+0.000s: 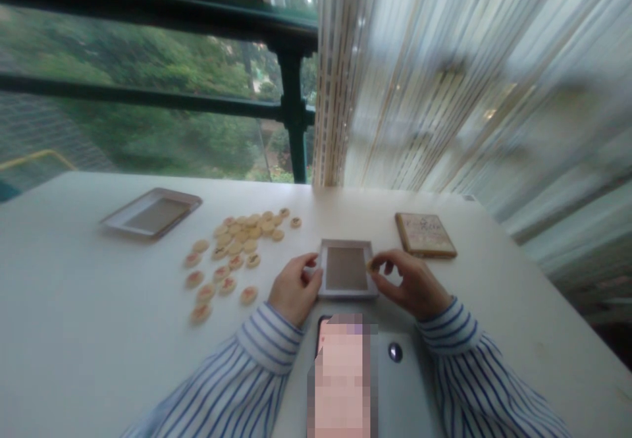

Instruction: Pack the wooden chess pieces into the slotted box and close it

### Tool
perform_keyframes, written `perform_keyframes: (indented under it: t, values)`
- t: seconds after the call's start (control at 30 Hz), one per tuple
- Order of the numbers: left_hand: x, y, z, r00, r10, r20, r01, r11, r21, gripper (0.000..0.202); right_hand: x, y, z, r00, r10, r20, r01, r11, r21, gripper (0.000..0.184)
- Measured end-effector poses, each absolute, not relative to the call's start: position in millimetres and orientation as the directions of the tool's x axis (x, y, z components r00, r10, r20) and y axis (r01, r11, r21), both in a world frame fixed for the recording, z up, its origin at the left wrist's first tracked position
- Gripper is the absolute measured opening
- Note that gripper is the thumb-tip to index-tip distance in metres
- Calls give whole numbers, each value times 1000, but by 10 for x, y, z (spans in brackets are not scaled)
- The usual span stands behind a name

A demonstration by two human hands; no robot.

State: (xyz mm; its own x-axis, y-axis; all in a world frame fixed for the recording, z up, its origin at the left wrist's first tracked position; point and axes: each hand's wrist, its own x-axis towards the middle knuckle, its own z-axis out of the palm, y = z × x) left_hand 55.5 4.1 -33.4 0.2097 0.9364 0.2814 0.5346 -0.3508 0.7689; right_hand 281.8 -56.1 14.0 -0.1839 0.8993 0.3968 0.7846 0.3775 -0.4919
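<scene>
A shallow box (347, 269) with pale walls and a grey-brown bottom lies flat on the white table in front of me. My left hand (296, 286) grips its left wall, fingers curled and thumb against the side. At the opposite wall, my right hand (412, 283) pinches a round wooden xiangqi piece (372, 267) between thumb and fingers; its marking cannot be read. To the left of the box, many loose xiangqi pieces (240, 235) are heaped and scattered, some showing red characters and some dark ones.
A larger shallow tray (178, 219) rests at the table's far left. At the right lies a square, brown-edged box or lid (427, 235) with writing on top. Near me is a phone (323, 327), partly pixelated, by a silvery laptop-like object (409, 385). Behind stand a green railing (291, 69) and string curtains (419, 82).
</scene>
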Motion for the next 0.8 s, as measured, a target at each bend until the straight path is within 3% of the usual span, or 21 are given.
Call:
perform_keyframes:
  t: [0.37,0.8]
  values:
    - [568,25,-305,228,928,293,564,-372,738,30,2843,-541,98,-193,943,269,835,302,-459,14]
    - [579,24,-304,234,926,295,578,-377,724,31,2842,-492,71,-238,966,98,836,256,-485,20]
